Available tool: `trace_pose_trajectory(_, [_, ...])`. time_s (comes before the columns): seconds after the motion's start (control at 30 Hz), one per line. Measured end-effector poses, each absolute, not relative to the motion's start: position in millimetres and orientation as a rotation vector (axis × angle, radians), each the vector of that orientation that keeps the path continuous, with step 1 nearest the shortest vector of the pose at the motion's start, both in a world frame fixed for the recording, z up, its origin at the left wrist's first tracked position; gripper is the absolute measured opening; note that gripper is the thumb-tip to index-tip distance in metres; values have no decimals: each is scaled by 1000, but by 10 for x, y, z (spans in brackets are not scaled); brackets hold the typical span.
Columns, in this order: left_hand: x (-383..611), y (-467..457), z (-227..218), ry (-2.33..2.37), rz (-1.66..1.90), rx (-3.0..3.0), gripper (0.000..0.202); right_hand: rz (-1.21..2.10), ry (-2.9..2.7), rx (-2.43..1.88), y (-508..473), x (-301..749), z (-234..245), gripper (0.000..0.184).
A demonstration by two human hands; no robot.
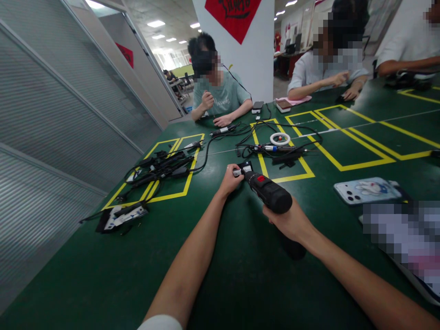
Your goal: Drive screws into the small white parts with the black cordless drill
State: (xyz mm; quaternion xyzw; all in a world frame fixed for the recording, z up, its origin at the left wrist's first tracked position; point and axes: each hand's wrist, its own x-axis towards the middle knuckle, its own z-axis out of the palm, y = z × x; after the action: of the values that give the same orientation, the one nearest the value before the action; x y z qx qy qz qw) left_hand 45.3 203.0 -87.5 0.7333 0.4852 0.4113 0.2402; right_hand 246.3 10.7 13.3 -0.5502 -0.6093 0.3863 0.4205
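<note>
My right hand (290, 222) is wrapped round the grip of a black electric screwdriver (268, 191) with a red button, its nose pointing away toward the table's middle. My left hand (229, 180) is closed round the tool's front end, where a small silver and black piece (242, 169) sits at the tip. Both hands hover just above the green table (240, 275). What exactly lies under the tip is hidden by my fingers.
Yellow tape rectangles mark the table. A tangle of black cables and tools (161, 166) lies left, a black and white part (120, 216) nearer. A white ring (279, 138) and pen-like tools (275, 148) lie beyond. A phone (367, 189) lies right. Three people sit across.
</note>
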Motion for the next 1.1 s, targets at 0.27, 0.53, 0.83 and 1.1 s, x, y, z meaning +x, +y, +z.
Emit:
trace_pose_trajectory(0.27, [459, 2033, -877, 1337, 1128, 2005, 25, 958, -1532, -1369, 115, 2458, 124, 26])
trace_pose_trajectory(0.53, [450, 2039, -885, 1328, 1136, 2014, 25, 950, -1530, -1369, 112, 2455, 116, 26])
trace_pose_trajectory(0.83, [453, 2038, -882, 1325, 1142, 2013, 25, 949, -1535, -1365, 109, 2464, 120, 23])
trace_pose_trajectory(1.1, [449, 2034, -886, 1323, 1142, 2011, 25, 956, -1533, -1374, 106, 2464, 148, 26])
